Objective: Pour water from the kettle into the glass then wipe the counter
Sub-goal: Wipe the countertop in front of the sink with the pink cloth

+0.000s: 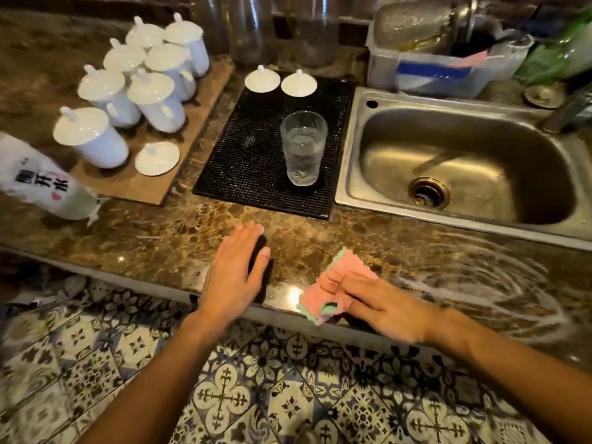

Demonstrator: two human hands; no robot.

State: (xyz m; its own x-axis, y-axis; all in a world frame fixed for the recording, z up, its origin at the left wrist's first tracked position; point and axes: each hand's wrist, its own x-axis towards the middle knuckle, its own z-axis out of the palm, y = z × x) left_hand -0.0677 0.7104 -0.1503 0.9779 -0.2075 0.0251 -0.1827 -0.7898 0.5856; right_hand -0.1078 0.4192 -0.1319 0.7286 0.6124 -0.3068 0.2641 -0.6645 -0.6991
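Observation:
A clear glass (303, 149) holding water stands on a black rubber mat (253, 161). A white kettle (41, 184) with black characters sits at the left edge of the brown marble counter (179, 232). My right hand (381, 306) presses a folded pink and green cloth (333, 283) flat on the counter near its front edge. My left hand (235, 270) rests flat on the counter beside it, fingers together, holding nothing. Wet swirl streaks (480, 283) mark the counter to the right of the cloth.
Several white lidded mugs (141, 88) stand on a wooden board at the back left, with loose lids (278, 80) nearby. A steel sink (464, 161) lies to the right, a plastic tub (442, 59) behind it. Patterned floor tiles (256, 395) lie below.

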